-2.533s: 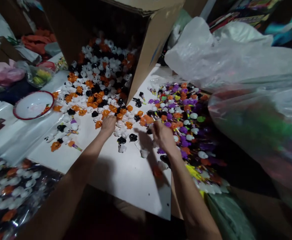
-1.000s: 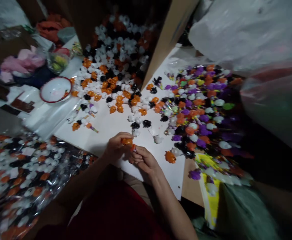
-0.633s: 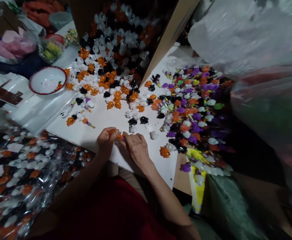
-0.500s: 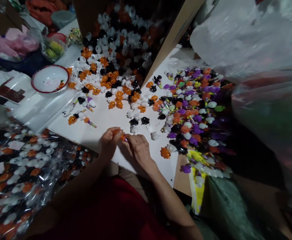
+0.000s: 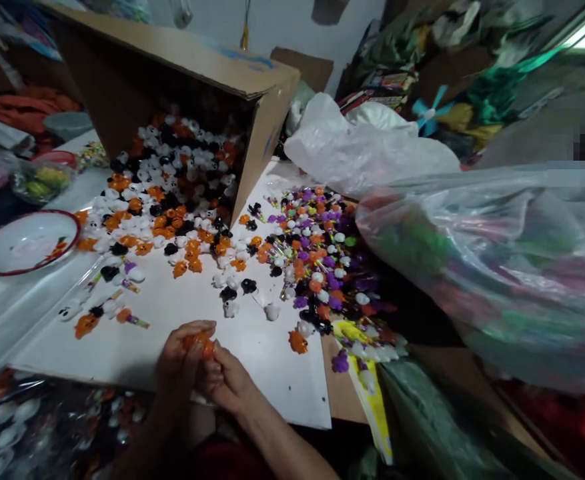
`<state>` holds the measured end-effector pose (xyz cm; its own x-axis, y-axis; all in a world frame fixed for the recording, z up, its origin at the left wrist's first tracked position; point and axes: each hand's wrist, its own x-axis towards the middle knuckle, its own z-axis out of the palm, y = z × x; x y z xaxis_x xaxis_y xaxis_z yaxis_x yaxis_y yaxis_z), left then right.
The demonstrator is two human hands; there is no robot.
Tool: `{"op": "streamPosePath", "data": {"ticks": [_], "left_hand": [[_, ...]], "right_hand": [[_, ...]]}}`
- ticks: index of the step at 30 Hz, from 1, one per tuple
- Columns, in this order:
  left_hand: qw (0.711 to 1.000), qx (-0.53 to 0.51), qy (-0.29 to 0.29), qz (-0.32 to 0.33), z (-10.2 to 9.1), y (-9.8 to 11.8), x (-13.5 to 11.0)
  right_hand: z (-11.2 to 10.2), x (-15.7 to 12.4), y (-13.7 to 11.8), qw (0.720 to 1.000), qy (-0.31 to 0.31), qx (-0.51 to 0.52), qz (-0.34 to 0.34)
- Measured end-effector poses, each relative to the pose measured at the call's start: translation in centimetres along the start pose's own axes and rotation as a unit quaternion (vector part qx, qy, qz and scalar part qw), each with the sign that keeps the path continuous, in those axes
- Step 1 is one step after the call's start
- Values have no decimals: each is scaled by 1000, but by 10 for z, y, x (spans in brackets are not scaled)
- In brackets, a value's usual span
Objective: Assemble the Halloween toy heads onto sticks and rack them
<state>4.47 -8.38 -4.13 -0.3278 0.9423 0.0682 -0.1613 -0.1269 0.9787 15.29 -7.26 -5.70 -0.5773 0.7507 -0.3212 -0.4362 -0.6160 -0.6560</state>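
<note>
Both hands meet at the near edge of a white board (image 5: 182, 333). My left hand (image 5: 179, 363) curls round a small orange toy piece (image 5: 197, 341). My right hand (image 5: 227, 380) pinches the same piece from the right. Loose orange, white and black toy pieces (image 5: 172, 220) spill from a tipped cardboard box (image 5: 267, 127) beyond the hands. A second heap of purple, orange and white pieces (image 5: 322, 260) lies to the right.
A white bowl with a red rim (image 5: 25, 241) sits at the left. A clear bag of packed pieces (image 5: 27, 420) lies at the lower left. Large plastic bags (image 5: 497, 267) fill the right side. A single orange piece (image 5: 297, 341) lies near my right hand.
Earlier both hands reached into the heaps; they came back to the near edge holding an orange piece between them. The camera has tilted up, so the hands sit lower in view.
</note>
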Motion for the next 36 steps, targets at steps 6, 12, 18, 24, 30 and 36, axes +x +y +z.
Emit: {"op": "streamPosePath", "data": {"ticks": [6, 12, 18, 24, 30, 36], "left_hand": [[989, 6, 93, -118, 3, -9, 22], [978, -66, 101, -170, 17, -13, 24], [981, -80, 100, -143, 31, -7, 17], [993, 0, 111, 38, 40, 6, 8], [991, -81, 101, 31, 34, 14, 14], [988, -102, 114, -23, 34, 6, 11]], "right_hand": [[-10, -8, -72, 758, 71, -624, -177], [-6, -11, -70, 504, 42, -837, -210], [-12, -20, -47, 552, 71, -792, -250], [6, -31, -18, 831, 190, -493, -172], [8, -34, -25, 904, 110, -401, -103], [7, -35, -51, 684, 129, -673, -249]]}}
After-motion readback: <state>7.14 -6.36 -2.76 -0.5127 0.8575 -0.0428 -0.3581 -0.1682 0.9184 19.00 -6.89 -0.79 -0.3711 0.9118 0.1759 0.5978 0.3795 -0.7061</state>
